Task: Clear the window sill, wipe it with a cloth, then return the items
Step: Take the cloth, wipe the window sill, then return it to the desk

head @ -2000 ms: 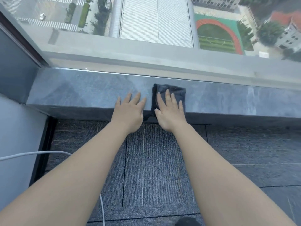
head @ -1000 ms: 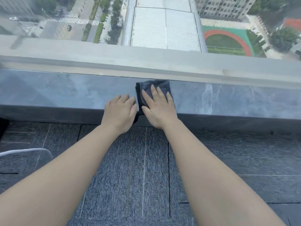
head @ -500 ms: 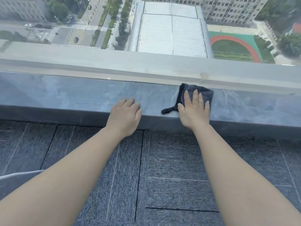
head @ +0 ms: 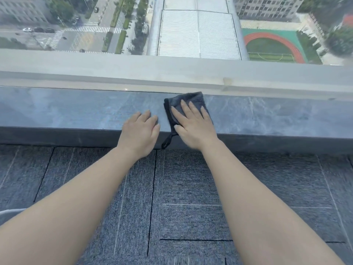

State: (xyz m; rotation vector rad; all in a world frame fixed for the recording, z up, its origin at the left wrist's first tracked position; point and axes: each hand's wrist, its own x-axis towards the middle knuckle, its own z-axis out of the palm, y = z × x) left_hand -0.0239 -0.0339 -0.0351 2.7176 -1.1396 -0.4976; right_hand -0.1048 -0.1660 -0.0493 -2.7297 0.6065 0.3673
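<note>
- On a grey stone window sill [head: 76,109] high above a city, the right hand [head: 193,127] is lying flat, fingers [head: 193,109] spread, on a folded dark grey cloth [head: 188,99]; the hand is pressing down with an open palm rather than gripping.
- The cloth is sitting near the middle of the sill, its far edge almost touching the base of the window frame [head: 172,73], while a black hanging loop [head: 168,139] is trailing over the sill's front edge.
- The left hand [head: 140,131] is resting just beside the cloth, open and empty, palm down on the bare stone, fingertips on the sill and the heel overhanging the front lip.
- Both bare forearms are reaching in from the bottom corners over grey carpet tiles [head: 181,207].
- Beyond the glass, a white roof [head: 196,33] and a sports field ringed by a red running track [head: 271,48] are showing far below.
</note>
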